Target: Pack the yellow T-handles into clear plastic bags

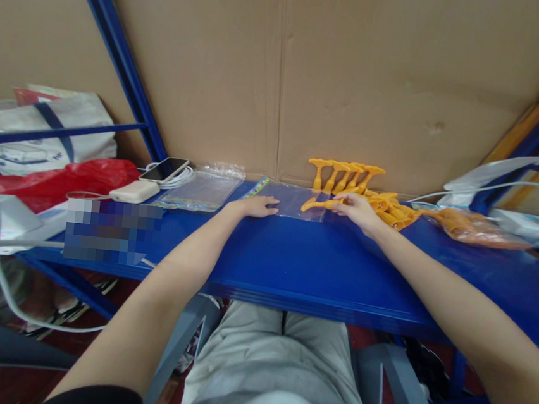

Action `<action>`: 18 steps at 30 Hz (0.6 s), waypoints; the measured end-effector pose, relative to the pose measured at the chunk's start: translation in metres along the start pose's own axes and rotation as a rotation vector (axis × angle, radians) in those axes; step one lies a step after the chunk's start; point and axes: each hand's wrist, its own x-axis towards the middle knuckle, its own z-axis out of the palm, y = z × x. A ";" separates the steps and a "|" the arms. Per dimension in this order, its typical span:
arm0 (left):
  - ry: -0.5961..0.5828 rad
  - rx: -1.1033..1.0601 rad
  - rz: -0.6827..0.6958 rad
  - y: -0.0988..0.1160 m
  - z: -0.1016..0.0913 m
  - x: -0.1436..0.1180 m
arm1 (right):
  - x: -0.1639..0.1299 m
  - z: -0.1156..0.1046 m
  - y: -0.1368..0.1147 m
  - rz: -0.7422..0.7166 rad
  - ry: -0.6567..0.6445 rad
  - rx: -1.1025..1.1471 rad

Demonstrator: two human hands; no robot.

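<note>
My right hand is closed around one end of an orange T-shaped plastic tool. The tool lies sideways over a clear flat plastic bag with a colourful printed strip at its left end. On the left part of that bag rests my left hand, its fingers stretched out and nothing gripped. Behind the right hand, several similar orange tools lean in a row against the cardboard. Beside the wrist is a loose pile of orange tools.
A stack of clear bags lies left of my left hand, near a phone and a white power bank. Orange pieces in clear plastic sit at right. A cardboard wall closes the back of the blue table.
</note>
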 end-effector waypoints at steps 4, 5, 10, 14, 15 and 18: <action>0.001 -0.021 -0.020 0.003 -0.001 -0.002 | -0.004 0.003 -0.002 -0.075 -0.129 -0.103; 0.002 -0.018 -0.027 0.003 -0.001 -0.002 | -0.005 0.003 -0.003 -0.104 -0.146 -0.146; 0.077 0.039 -0.165 0.004 -0.003 -0.003 | -0.011 0.002 -0.012 -0.294 -0.216 -0.457; 0.124 0.059 -0.407 0.004 -0.007 -0.009 | -0.012 0.004 -0.016 -0.349 -0.240 -0.635; 0.124 0.060 -0.460 0.004 -0.008 -0.011 | -0.012 0.004 -0.016 -0.350 -0.242 -0.673; 0.141 0.049 -0.581 0.005 -0.013 -0.018 | -0.012 0.001 -0.017 -0.333 -0.238 -0.806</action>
